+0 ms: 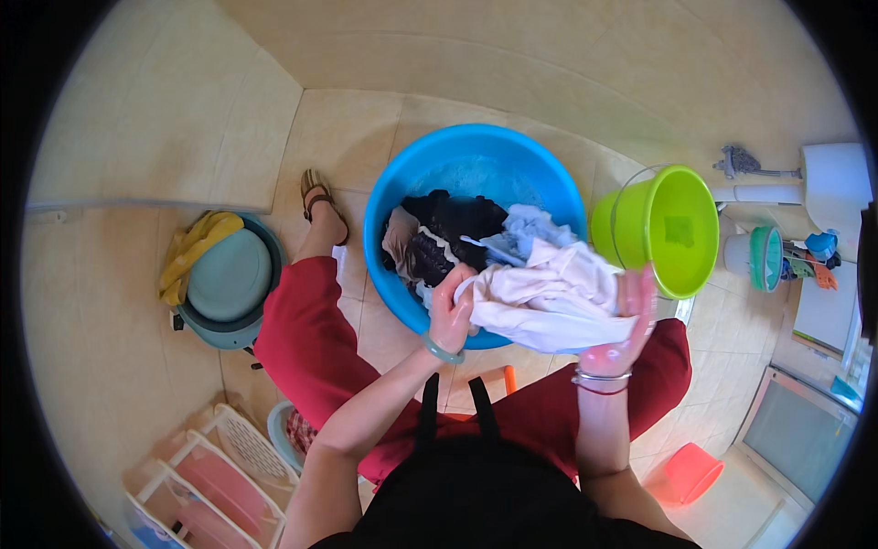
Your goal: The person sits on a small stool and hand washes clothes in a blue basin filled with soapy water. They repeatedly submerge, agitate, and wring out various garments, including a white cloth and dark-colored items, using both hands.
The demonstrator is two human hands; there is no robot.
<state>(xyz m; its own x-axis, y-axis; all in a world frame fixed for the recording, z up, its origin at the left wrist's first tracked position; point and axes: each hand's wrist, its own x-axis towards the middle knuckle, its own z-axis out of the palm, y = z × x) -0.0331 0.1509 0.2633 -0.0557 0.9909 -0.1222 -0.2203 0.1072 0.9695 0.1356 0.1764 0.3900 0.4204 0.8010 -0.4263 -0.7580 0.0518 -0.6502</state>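
A white garment (pixel 547 297), bunched and wet-looking, is held above the near right part of a large blue basin (pixel 382 293). My left hand (pixel 450 309) is closed around the garment's left end. At its right end my right hand (pixel 631 325) lies against the cloth with fingers stretched out, slightly blurred. Black clothing (pixel 462 218) and a light blue cloth (pixel 529 229) lie piled in the basin, partly covered by the white garment. Sudsy water (pixel 466 174) shows at the basin's far side.
A lime-green bucket (pixel 700 238) stands right of the basin, its handle raised. On the left, a yellow cloth (pixel 201 242) hangs over stacked basins (pixel 229 284). A white rack (pixel 174 494) is at lower left, a coral-red bucket (pixel 692 471) at lower right. My legs flank the basin.
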